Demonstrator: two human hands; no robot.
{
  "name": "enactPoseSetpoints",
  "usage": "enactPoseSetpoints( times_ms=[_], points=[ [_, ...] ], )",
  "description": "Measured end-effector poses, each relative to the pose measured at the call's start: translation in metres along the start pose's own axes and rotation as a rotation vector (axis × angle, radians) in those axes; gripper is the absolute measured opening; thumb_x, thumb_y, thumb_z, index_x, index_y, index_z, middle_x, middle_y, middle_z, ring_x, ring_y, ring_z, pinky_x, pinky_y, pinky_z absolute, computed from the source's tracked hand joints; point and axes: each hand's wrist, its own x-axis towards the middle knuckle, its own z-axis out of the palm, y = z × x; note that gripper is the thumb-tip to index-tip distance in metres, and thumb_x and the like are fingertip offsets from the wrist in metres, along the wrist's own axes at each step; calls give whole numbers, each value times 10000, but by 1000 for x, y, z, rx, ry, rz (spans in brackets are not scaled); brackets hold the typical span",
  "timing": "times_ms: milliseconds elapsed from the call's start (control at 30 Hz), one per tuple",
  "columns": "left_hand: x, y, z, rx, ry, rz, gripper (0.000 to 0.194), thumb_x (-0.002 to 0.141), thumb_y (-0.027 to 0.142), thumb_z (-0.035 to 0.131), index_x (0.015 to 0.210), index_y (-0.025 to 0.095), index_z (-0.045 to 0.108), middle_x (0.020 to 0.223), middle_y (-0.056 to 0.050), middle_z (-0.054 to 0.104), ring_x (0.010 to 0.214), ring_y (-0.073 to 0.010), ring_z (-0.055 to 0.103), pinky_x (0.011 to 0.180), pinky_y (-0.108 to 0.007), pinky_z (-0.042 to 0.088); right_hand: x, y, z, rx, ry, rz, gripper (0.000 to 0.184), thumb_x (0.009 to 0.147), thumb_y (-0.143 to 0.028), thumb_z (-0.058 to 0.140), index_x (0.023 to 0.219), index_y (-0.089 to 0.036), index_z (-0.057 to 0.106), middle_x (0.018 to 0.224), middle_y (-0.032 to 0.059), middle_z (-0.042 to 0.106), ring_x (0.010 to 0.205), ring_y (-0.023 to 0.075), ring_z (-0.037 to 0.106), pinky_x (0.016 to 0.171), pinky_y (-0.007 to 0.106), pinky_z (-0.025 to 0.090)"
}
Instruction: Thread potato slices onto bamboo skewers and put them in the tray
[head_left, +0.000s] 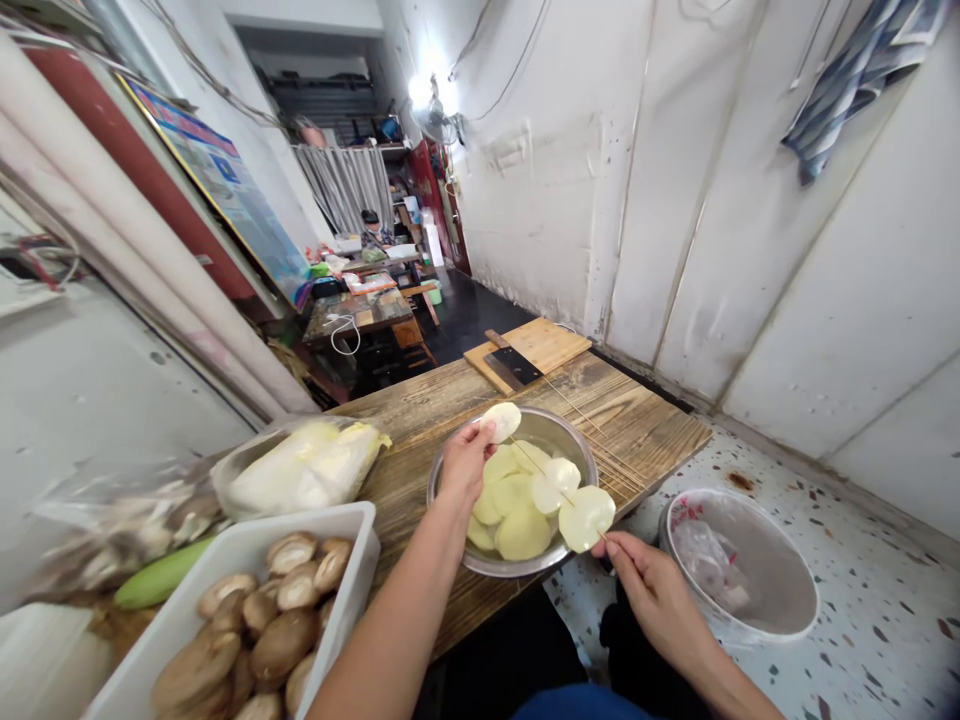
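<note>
Between the thumb and fingers of my left hand (466,462) is a thin, pale potato slice (501,422), held at the far tip of a wooden skewer (530,458). My right hand (643,578) pinches the near end of that skewer. Two more slices are threaded on it, the nearest one (587,518) just beyond my right fingertips. Both hands are over a metal bowl (551,412) on the wooden table. Several yellowish potato slices (517,505) lie overlapping inside the bowl, partly hidden by my left hand and the skewered slices.
Bare skewers (619,468) lie right of the bowl. A cleaver (515,364) rests on a cutting board (551,345) behind. On the left are a white tub (367,530) of mushrooms, bagged cabbage (307,465) and a green vegetable (161,575). A lined bin (780,570) stands right.
</note>
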Motion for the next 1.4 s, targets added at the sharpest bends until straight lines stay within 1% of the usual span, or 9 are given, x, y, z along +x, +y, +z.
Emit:
enactPoseSetpoints(
  times_ms=[200, 433, 533, 667, 733, 867, 1000, 1133, 1400],
  points=[
    [-2, 0, 1, -18, -15, 21, 318, 531, 306, 799, 780, 143, 686, 736, -11, 654, 592, -59, 523, 549, -170, 398, 0, 0, -1, -14, -9, 22, 351, 911, -423, 399, 827, -181, 639, 747, 44, 674, 709, 206, 616, 656, 272, 462],
    [-2, -1, 1, 89, -26, 63, 315, 597, 374, 736, 812, 157, 657, 801, -25, 662, 618, -77, 535, 584, -193, 413, -1, 0, 3, 19, 0, 13, 359, 902, -439, 416, 815, -185, 655, 707, 40, 669, 656, 194, 600, 602, 261, 467],
    [-2, -2, 2, 115, -20, 112, 307, 605, 378, 722, 815, 165, 653, 805, -22, 666, 611, -82, 532, 581, -196, 412, -1, 0, 2, 15, -20, 25, 370, 906, -450, 404, 836, -186, 654, 726, 49, 672, 698, 210, 611, 630, 272, 469],
    [-4, -2, 2, 194, -26, 229, 265, 626, 359, 704, 811, 172, 669, 779, -18, 668, 642, -102, 547, 603, -203, 420, -2, 0, 1, 2, -49, 37, 381, 912, -451, 378, 853, -179, 639, 758, 55, 667, 712, 213, 613, 664, 282, 461],
    [-5, -1, 2, 228, -11, 265, 251, 634, 353, 696, 804, 170, 672, 758, -16, 664, 645, -108, 548, 616, -209, 424, -2, 0, 1, 1, -50, 38, 381, 914, -447, 371, 857, -178, 635, 765, 54, 662, 713, 211, 610, 663, 278, 456],
    [-4, -1, 2, 199, 23, 247, 279, 626, 361, 696, 811, 155, 667, 740, -23, 656, 627, -108, 540, 606, -213, 429, -3, 0, 1, 0, -52, 31, 375, 920, -439, 368, 869, -178, 633, 769, 51, 660, 714, 207, 603, 660, 271, 451],
    [-4, -1, 3, 188, 21, 233, 270, 625, 362, 696, 801, 160, 665, 757, -28, 661, 634, -110, 546, 601, -213, 429, -4, 1, 1, -1, -44, 32, 371, 922, -437, 378, 877, -176, 638, 790, 55, 672, 731, 211, 611, 665, 270, 454],
    [-5, -1, 3, 178, 5, 228, 246, 632, 355, 696, 792, 171, 664, 771, -27, 664, 638, -107, 548, 602, -209, 427, -3, 0, 1, 12, -33, 18, 372, 918, -438, 388, 865, -176, 647, 767, 49, 670, 713, 206, 611, 650, 261, 463],
    [-4, -3, 3, 186, 12, 254, 268, 628, 360, 699, 797, 154, 671, 732, -20, 653, 618, -103, 543, 596, -214, 427, -2, -2, 2, 8, -37, 4, 369, 930, -409, 372, 875, -162, 640, 784, 55, 677, 727, 196, 617, 670, 258, 472]
  ],
)
